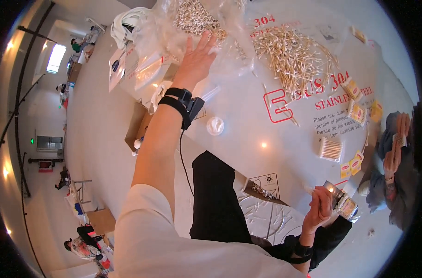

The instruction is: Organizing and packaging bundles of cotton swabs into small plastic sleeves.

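I see left hand (199, 62) spread over swab bag (236, 58), right hand (320, 206) curled by pack (347, 208) (can't tell if gripping); hands well apart.

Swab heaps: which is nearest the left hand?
The heap in the clear plastic, by the left hand; the other heap lies loose, farther right.

One head-worn fisheye view looks steeply down from close above the near edge of the table (248, 155), wide enough to take in the left hand (198, 64), the right hand (320, 205) and, curving toward its rim, the floor (93, 125) past the table's left edge.
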### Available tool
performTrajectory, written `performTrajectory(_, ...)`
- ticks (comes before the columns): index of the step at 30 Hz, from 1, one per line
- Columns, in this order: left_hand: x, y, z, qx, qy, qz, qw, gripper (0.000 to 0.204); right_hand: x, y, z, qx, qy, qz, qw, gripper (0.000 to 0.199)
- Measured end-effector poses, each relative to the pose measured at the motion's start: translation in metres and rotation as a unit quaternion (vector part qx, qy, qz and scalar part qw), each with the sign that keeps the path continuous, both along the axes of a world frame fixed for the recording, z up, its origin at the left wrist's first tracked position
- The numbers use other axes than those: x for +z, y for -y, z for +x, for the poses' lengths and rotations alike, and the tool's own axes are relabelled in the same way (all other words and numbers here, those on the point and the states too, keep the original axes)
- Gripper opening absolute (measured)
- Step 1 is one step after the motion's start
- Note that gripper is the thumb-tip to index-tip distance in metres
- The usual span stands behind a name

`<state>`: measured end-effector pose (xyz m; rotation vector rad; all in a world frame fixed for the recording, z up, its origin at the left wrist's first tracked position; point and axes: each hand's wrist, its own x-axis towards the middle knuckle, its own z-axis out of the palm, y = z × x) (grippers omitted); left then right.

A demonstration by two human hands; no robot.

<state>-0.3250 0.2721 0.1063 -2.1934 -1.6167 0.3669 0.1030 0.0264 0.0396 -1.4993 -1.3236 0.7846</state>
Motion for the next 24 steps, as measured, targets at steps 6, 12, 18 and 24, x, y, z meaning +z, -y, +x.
performTrajectory(6,-0.032,0.005,-0.034,0.175,0.021,-0.11,0.978,0.02,-0.003,-0.001,0.0,0.001,0.017,0.003,1.0,0.01)
performTrajectory(12,-0.037,0.017,-0.051,0.252,0.143,-0.048,0.956,0.02,0.0,-0.002,-0.002,-0.001,0.01,-0.001,1.0,0.011)
performTrajectory(18,-0.041,-0.021,-0.01,0.056,0.589,0.15,0.792,0.051,0.0,-0.003,-0.002,0.011,0.027,0.014,0.999,0.011)
performTrajectory(24,-0.057,-0.044,0.025,-0.006,0.505,-0.271,0.819,0.046,0.0,-0.005,-0.001,0.011,0.049,0.002,0.999,0.012)
